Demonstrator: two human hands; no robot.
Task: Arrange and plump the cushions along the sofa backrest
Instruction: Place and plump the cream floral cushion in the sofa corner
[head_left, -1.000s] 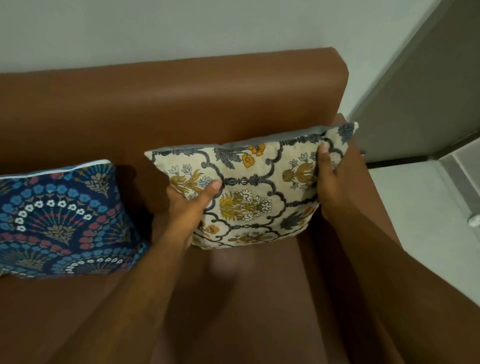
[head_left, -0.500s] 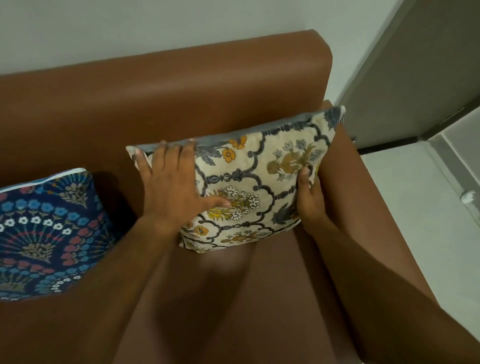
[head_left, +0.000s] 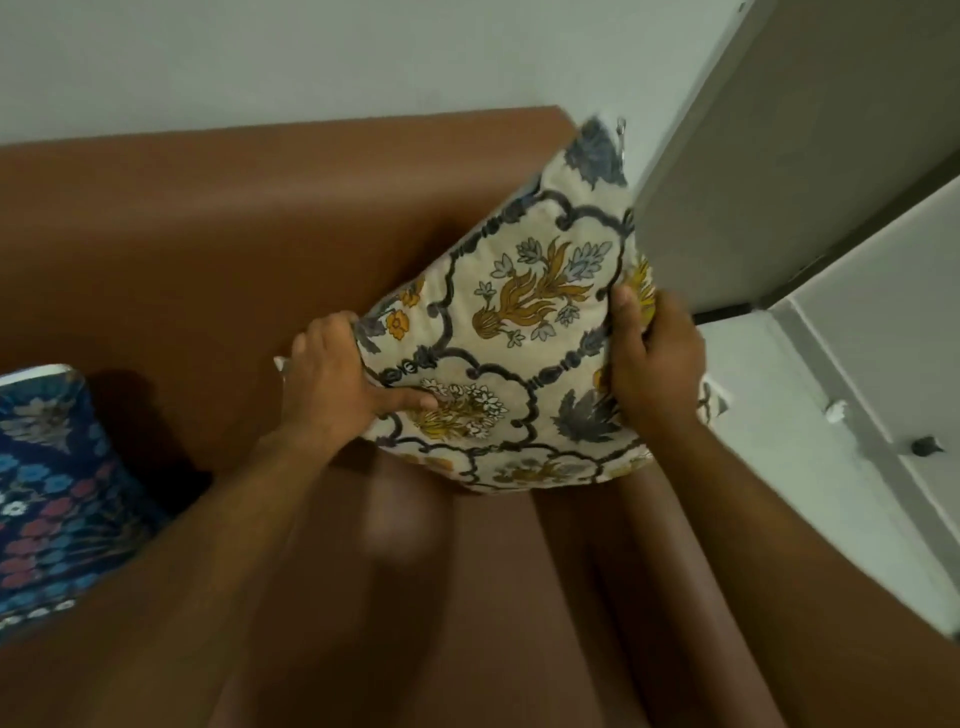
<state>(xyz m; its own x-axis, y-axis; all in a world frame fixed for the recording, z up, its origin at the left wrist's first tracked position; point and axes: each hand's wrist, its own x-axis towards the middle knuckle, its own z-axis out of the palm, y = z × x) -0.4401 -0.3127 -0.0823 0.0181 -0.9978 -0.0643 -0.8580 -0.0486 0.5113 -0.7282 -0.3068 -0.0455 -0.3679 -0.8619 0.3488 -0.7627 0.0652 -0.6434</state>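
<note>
A cream cushion (head_left: 524, 322) with yellow flowers and grey scrollwork is lifted off the brown sofa seat (head_left: 415, 597) and tilted, one corner pointing up toward the right end of the backrest (head_left: 234, 218). My left hand (head_left: 337, 384) grips its left edge, thumb across the front. My right hand (head_left: 654, 358) grips its right edge. A dark blue cushion (head_left: 52, 483) with red and blue flowers leans against the backrest at the far left, partly cut off by the frame edge.
A grey door (head_left: 789, 156) stands just right of the sofa, close to the raised cushion corner. Pale floor (head_left: 810, 395) lies beyond the right armrest (head_left: 675, 597), with a small dark doorstop (head_left: 924, 446). A white wall (head_left: 260, 62) rises behind the backrest.
The cream cushion has been raised from the seat and rotated onto a corner. My left hand moved from flat on its front to gripping its left edge; my right hand shifted up its right edge.
</note>
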